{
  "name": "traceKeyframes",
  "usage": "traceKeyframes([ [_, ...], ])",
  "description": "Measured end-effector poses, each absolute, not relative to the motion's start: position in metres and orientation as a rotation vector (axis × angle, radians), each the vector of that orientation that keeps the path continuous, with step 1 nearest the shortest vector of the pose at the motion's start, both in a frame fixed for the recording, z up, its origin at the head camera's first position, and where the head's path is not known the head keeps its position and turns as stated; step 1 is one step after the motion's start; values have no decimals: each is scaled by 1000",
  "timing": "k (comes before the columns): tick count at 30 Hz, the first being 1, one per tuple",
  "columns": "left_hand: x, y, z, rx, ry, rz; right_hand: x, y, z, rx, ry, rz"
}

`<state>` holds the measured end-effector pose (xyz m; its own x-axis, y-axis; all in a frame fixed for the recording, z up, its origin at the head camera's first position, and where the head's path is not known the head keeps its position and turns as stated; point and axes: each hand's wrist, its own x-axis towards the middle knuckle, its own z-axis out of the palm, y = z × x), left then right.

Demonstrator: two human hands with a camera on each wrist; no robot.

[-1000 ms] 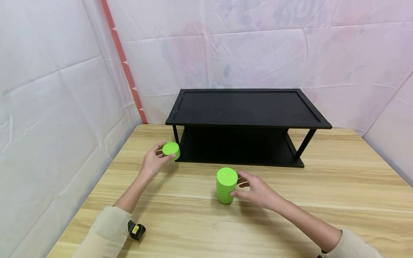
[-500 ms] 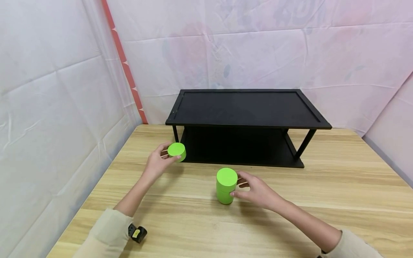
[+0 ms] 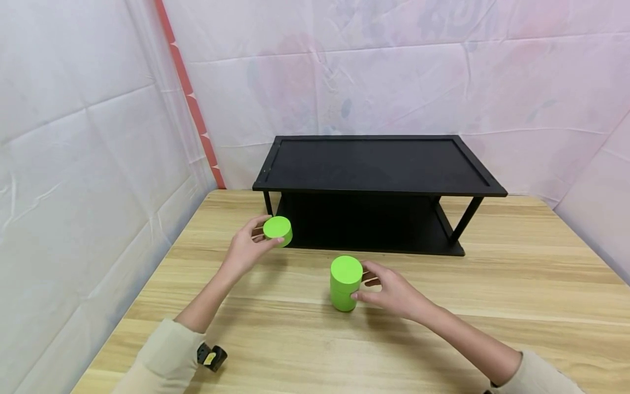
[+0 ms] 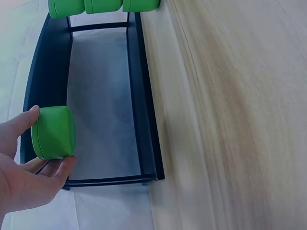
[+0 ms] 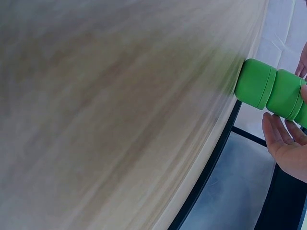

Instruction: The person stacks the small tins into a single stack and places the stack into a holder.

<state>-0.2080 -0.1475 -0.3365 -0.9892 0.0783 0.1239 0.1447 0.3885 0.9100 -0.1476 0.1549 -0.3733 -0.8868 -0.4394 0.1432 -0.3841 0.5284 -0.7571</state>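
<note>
In the head view, my left hand holds a round green lidded box above the wooden table, in front of the shelf's left end. The left wrist view shows the thumb on one side of this box and fingers on the other. My right hand grips the side of an upright stack of green round boxes on the table, right of the held one. In the right wrist view, the stack shows seams between its pieces, and its upper end is cut off by the frame.
A black two-level shelf stands behind both hands near the back wall. The wooden table spreads in front of it. Light cloth walls enclose the back and sides, and a red strip runs down the back-left corner.
My left hand has moved to the right with the round green box, nearer the stack. My right hand and the stack stay where they were.
</note>
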Motion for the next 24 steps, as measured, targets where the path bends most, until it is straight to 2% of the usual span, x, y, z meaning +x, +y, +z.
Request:
traceKeyframes([
  [24, -194, -126, -322, -346, -2591, -1632, -147, 155, -371, -721, 2640, -1354],
])
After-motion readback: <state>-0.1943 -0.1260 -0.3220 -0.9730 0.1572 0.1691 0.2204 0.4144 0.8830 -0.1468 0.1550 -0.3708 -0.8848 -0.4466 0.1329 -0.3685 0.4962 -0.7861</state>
